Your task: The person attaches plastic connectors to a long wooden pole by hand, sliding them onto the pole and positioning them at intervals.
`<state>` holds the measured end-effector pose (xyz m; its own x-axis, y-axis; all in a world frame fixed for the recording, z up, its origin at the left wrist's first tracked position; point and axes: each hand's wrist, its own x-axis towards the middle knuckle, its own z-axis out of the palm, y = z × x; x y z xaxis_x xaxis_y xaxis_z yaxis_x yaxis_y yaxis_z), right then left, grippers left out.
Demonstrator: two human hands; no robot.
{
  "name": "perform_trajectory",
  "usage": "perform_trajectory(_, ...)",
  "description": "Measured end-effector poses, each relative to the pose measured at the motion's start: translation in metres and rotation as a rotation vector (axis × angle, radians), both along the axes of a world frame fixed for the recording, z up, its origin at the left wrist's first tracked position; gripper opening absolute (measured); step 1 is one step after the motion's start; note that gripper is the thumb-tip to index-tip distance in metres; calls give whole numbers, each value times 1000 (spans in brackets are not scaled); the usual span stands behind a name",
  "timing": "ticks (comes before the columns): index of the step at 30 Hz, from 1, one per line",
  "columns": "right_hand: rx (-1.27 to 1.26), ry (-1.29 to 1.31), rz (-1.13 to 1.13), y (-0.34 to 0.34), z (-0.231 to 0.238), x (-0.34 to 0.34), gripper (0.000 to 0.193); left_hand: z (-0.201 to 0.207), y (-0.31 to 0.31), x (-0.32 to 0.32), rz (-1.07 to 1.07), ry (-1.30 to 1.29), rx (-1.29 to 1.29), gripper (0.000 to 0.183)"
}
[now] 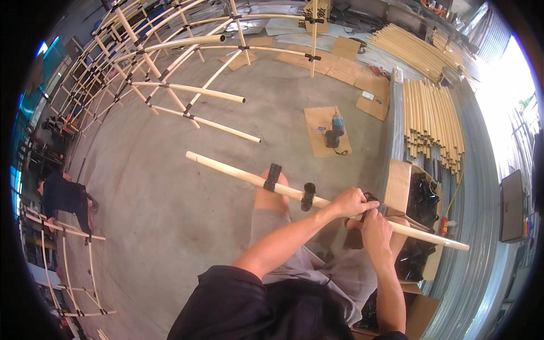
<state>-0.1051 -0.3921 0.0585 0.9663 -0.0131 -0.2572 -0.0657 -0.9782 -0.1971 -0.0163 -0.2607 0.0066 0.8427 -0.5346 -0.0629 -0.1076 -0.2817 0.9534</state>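
Observation:
A long cream pipe [226,168] lies slanting across my knees, its left end farther away than its right. Two black pipe joints sit on it: one [272,177] by my left knee, another [308,196] between my knees. My left hand [349,203] is closed at a third black joint [370,198] on the pipe, thumb pressed toward it. From the near side, my right hand [376,228] grips the same joint, its fingers bent close to my left thumb. Both hands partly hide this joint.
Cardboard boxes of black joints [422,198] stand at my right. Ahead, a cordless drill [334,131] rests on a cardboard sheet [317,148]. A pipe frame [170,85] rises at the far left; another person [65,195] bends at left. Stacked pipes [433,119] lie at right.

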Motion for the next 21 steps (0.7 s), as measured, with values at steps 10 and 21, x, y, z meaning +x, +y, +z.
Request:
perform_trajectory(10, -24, -169, -69, 3, -13, -6, 42, 4, -5, -6, 40, -67, -81, 61)
perform_trajectory(21, -26, -256, -35, 10, 3, -13, 43, -3, -6, -2, 36, -25, -38, 65)
